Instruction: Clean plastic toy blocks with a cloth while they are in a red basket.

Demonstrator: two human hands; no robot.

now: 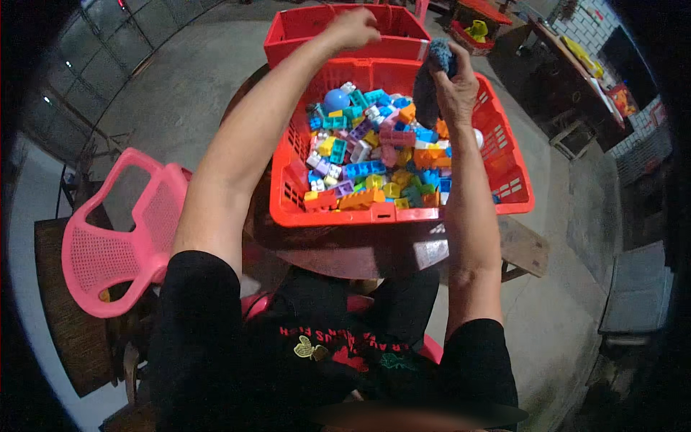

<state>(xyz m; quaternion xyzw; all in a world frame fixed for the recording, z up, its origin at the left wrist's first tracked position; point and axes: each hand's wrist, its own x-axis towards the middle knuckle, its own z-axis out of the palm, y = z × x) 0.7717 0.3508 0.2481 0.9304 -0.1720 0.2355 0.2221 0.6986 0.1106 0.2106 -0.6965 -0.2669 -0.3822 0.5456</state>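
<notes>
My right hand [459, 97] grips a dark blue-grey cloth [426, 94]; it is over the right side of a red plastic basket [359, 217]. The cloth hangs down from my fingers. Inside the basket lie many loose plastic building blocks [364, 170] in mixed colours, with a blue ball [337, 100] at the back left. My left hand [356, 29] is above a second red basket [345, 51] just behind the first. Its fingers are curled and blurred, so whether they hold something small cannot be told.
The near basket stands on a round dark table [334, 256]. A pink plastic chair [108, 243] is at the left. To the right are a wooden bench [526, 248] and, farther off, a long desk [583, 70]. Another red container [472, 40] holds a yellow item.
</notes>
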